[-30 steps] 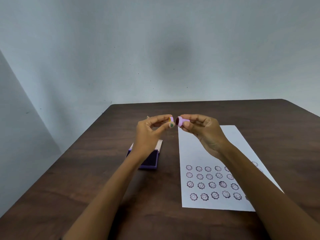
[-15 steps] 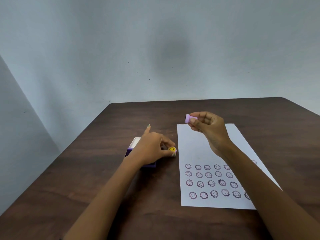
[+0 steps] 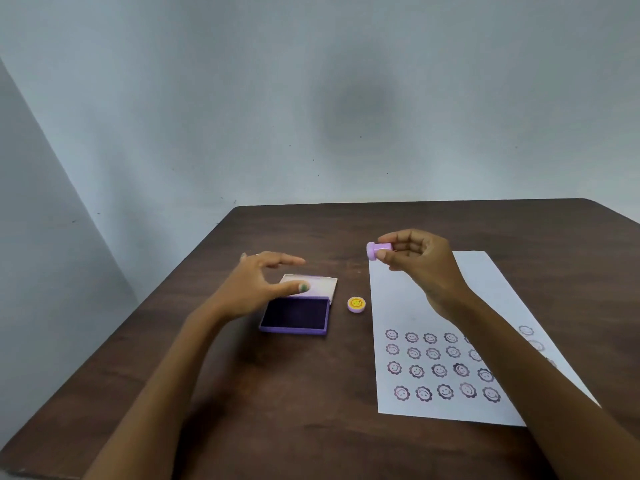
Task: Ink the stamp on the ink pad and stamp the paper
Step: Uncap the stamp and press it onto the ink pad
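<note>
My right hand (image 3: 420, 265) pinches a small purple stamp (image 3: 375, 250), held sideways above the top left corner of the white paper (image 3: 450, 306). The paper carries several rows of purple smiley prints on its near half. The purple ink pad (image 3: 296, 315) lies open with its lid folded back, left of the paper. My left hand (image 3: 256, 285) hovers over the pad's far left side, fingers spread, holding nothing. The stamp's round cap (image 3: 356, 304), purple with a yellow smiley top, sits on the table between pad and paper.
Everything rests on a dark brown wooden table (image 3: 311, 410). A pale wall rises just behind its far edge, and the table's left edge runs diagonally toward me.
My left hand pulled the cap off the stamp, set it down beside the ink pad, let go and drew back left over the pad. My right hand stayed raised with the stamp.
</note>
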A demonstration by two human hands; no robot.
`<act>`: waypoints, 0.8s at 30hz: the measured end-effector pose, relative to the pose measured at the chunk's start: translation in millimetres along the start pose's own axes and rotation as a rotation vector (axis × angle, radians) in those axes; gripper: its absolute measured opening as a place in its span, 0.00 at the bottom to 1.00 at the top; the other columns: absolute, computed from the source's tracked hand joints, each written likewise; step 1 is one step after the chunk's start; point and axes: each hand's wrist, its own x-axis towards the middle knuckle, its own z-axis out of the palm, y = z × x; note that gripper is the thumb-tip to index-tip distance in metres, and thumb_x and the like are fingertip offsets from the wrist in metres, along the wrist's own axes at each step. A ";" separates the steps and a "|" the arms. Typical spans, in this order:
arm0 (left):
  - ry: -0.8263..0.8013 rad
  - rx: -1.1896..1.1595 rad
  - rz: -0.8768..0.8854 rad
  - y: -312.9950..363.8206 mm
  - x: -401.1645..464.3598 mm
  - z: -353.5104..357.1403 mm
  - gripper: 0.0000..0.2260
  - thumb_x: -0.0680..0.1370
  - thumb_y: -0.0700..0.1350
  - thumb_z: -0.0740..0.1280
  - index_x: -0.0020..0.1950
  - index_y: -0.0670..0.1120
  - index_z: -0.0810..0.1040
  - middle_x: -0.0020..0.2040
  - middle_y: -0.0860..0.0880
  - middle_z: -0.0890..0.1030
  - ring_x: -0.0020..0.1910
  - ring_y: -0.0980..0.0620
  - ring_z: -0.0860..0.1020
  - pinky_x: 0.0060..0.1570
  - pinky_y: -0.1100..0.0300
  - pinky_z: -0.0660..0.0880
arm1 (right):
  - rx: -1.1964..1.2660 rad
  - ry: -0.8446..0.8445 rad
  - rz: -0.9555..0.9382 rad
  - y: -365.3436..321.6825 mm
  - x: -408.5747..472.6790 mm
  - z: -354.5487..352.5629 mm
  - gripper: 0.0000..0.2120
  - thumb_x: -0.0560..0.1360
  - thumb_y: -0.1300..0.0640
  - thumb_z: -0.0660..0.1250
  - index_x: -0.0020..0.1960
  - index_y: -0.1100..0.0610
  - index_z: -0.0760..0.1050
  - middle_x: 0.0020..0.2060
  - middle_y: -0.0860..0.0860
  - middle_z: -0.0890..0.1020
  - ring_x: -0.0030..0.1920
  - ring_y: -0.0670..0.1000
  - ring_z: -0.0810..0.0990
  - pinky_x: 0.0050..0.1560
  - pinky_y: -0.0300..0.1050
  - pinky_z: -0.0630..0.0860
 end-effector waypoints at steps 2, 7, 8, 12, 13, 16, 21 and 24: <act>-0.026 -0.043 -0.061 -14.5 -13.7 -12.3 0.23 0.62 0.63 0.73 0.56 0.63 0.78 0.60 0.63 0.74 0.63 0.61 0.70 0.72 0.41 0.54 | -0.005 -0.043 -0.006 -1.9 -2.8 7.1 0.10 0.67 0.59 0.73 0.48 0.56 0.80 0.43 0.52 0.84 0.42 0.48 0.83 0.36 0.32 0.78; -0.169 -0.038 -0.156 -32.3 -35.0 -18.0 0.29 0.57 0.62 0.76 0.56 0.67 0.74 0.69 0.57 0.67 0.69 0.57 0.62 0.74 0.44 0.53 | -0.062 -0.164 -0.038 -3.9 -12.2 26.9 0.09 0.67 0.60 0.74 0.47 0.55 0.81 0.42 0.51 0.85 0.41 0.45 0.83 0.40 0.32 0.78; -0.189 -0.004 -0.149 -32.0 -35.1 -16.3 0.28 0.57 0.61 0.76 0.56 0.68 0.73 0.70 0.55 0.66 0.67 0.59 0.61 0.74 0.44 0.51 | -0.088 -0.183 -0.045 -3.8 -13.9 29.8 0.10 0.67 0.60 0.74 0.48 0.55 0.81 0.42 0.52 0.85 0.42 0.47 0.83 0.41 0.33 0.79; -0.207 0.033 -0.141 -34.0 -33.7 -15.8 0.28 0.60 0.58 0.78 0.57 0.68 0.73 0.73 0.55 0.62 0.66 0.61 0.58 0.74 0.45 0.50 | -0.184 -0.259 -0.064 -3.5 -19.5 40.5 0.10 0.67 0.58 0.73 0.48 0.54 0.80 0.44 0.52 0.85 0.45 0.48 0.83 0.43 0.37 0.80; -0.216 0.036 -0.142 -35.3 -33.6 -16.1 0.28 0.60 0.58 0.78 0.58 0.67 0.73 0.74 0.54 0.62 0.67 0.60 0.58 0.74 0.45 0.51 | -0.193 -0.267 -0.061 -3.7 -20.5 41.6 0.10 0.68 0.58 0.73 0.48 0.54 0.80 0.44 0.51 0.85 0.45 0.48 0.83 0.42 0.36 0.79; -0.243 0.040 -0.158 -37.0 -34.0 -16.4 0.28 0.61 0.58 0.78 0.59 0.66 0.74 0.74 0.54 0.60 0.73 0.52 0.56 0.73 0.44 0.53 | -0.191 -0.280 -0.045 -5.1 -22.6 43.5 0.09 0.68 0.57 0.73 0.47 0.52 0.81 0.44 0.51 0.85 0.45 0.49 0.82 0.39 0.37 0.79; -0.285 0.068 -0.171 -35.2 -33.9 -16.4 0.31 0.59 0.61 0.76 0.61 0.65 0.72 0.75 0.55 0.58 0.74 0.49 0.53 0.73 0.44 0.55 | -0.202 -0.331 -0.040 -8.7 -24.9 55.3 0.11 0.67 0.58 0.74 0.48 0.52 0.79 0.44 0.52 0.84 0.45 0.50 0.82 0.39 0.37 0.79; -0.294 0.086 -0.155 -34.7 -34.9 -16.6 0.30 0.61 0.59 0.77 0.61 0.66 0.72 0.76 0.54 0.58 0.74 0.50 0.54 0.73 0.46 0.55 | -0.245 -0.396 -0.059 -13.3 -25.4 70.0 0.12 0.65 0.59 0.75 0.48 0.54 0.78 0.44 0.53 0.83 0.44 0.51 0.81 0.42 0.39 0.79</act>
